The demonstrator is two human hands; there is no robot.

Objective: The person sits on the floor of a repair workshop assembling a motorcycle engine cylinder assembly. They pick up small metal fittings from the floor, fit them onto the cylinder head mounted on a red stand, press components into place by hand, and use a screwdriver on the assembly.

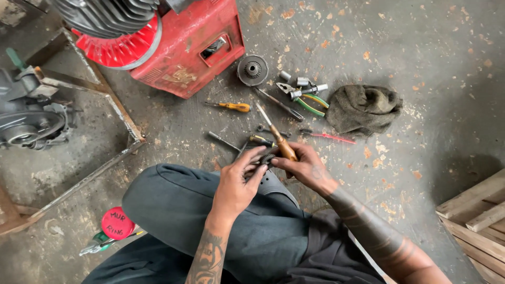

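Between both hands, left hand (236,184) and right hand (305,168) grip a half-hidden gear (267,158).

Hands meet over a raised knee (210,210), tools spread on the floor (421,52) beyond.

The left hand (236,184) and right hand (305,168) touch a small toothed part (267,159) between them, above the knee; a wooden-handled tool (279,139) held in the right hand slants up and away from it. Beyond the hands lie a screwdriver (231,107), pliers (307,102) and sockets (294,80), with a round gear piece (252,70) behind them. A rag (363,108) sits right of the pliers. An engine housing (179,47) stands at upper left, a metal frame (105,105) left of it. A round lid (117,223) lies left of the knee; wooden planks (473,210) lie at far right.
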